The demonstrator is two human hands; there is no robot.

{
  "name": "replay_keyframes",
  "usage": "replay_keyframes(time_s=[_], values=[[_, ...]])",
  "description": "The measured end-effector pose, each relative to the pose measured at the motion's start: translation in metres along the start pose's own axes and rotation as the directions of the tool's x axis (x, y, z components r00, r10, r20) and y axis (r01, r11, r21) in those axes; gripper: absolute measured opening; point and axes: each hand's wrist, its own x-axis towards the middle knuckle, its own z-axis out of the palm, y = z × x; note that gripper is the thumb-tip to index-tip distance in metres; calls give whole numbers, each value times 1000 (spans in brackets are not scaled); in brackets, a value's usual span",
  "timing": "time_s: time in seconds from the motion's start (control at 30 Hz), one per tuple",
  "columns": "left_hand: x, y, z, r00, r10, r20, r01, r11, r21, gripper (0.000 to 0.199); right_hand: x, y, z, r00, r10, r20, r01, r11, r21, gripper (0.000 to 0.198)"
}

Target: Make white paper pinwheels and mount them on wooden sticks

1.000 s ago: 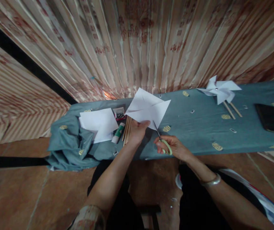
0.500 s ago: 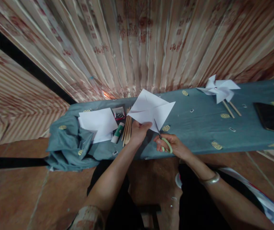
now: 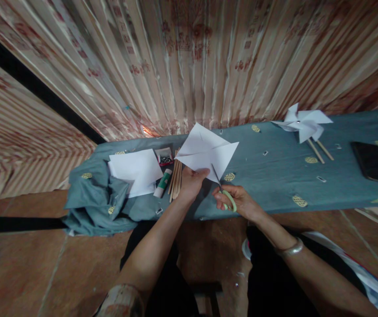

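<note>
A square sheet of white paper (image 3: 205, 147) with slits running in from its corners is pinched near its lower edge by my left hand (image 3: 192, 179), thumb on top. My right hand (image 3: 235, 198) grips green-handled scissors (image 3: 229, 200), whose blades lie at the paper's near corner, pointing up toward its middle. Just left of the paper lie a bundle of wooden sticks (image 3: 175, 180), a green and white glue stick (image 3: 163, 183) and a small open box of dark metal pins (image 3: 164, 158). Further left is a stack of white paper sheets (image 3: 136, 169).
Two finished-looking white paper pinwheels (image 3: 304, 122) on sticks lie at the right, with a black phone (image 3: 373, 162) beyond them. A blue-green cloth (image 3: 261, 176) covers the narrow table and bunches up at its left end. A patterned curtain (image 3: 182, 66) hangs behind.
The paper has shifted slightly left and its right corner a little down. The scissors stay at the near corner; both hands keep their holds.
</note>
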Motion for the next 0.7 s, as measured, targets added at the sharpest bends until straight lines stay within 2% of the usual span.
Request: replay_keyframes(time_s=[0.13, 0.7], values=[[1, 0, 0, 1000, 11, -6, -11, 1000, -7, 27, 1, 2, 1, 999, -29, -18, 29, 1000, 7, 46], [-5, -2, 0, 999, 4, 34, -6, 998, 59, 21, 1, -1, 3, 998, -5, -59, 6, 1000, 27, 46]])
